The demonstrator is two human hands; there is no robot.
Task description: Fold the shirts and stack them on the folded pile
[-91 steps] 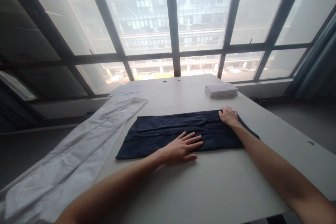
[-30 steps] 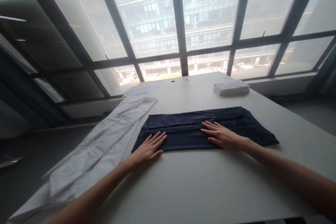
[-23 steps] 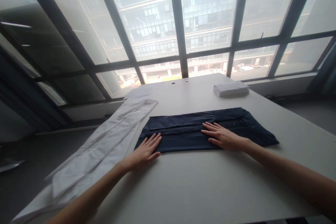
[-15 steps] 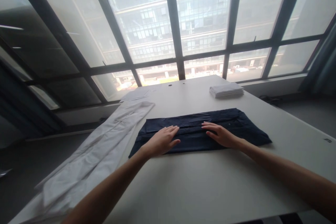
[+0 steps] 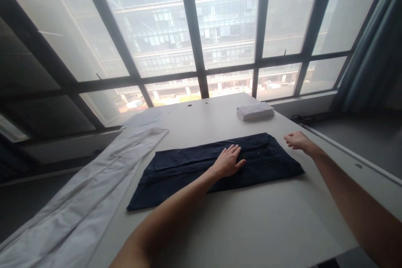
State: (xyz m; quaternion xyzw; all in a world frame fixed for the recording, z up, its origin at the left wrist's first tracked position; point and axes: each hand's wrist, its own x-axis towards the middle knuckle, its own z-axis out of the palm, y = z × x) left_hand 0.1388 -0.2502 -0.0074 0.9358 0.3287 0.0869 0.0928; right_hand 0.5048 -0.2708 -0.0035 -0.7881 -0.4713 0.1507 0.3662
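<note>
Navy garment (image 5: pixel 188 167) lies mid-fold; left hand (image 5: pixel 228 161) presses flat on it; right hand (image 5: pixel 297 140), loosely open, hovers beside its right end.

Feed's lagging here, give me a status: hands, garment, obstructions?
Left hand flat on the navy garment. Right hand open, just off its right end. White cloth alongside, folded stack beyond.

Head-worn view, down across table (image 5: pixel 251 217)
</note>
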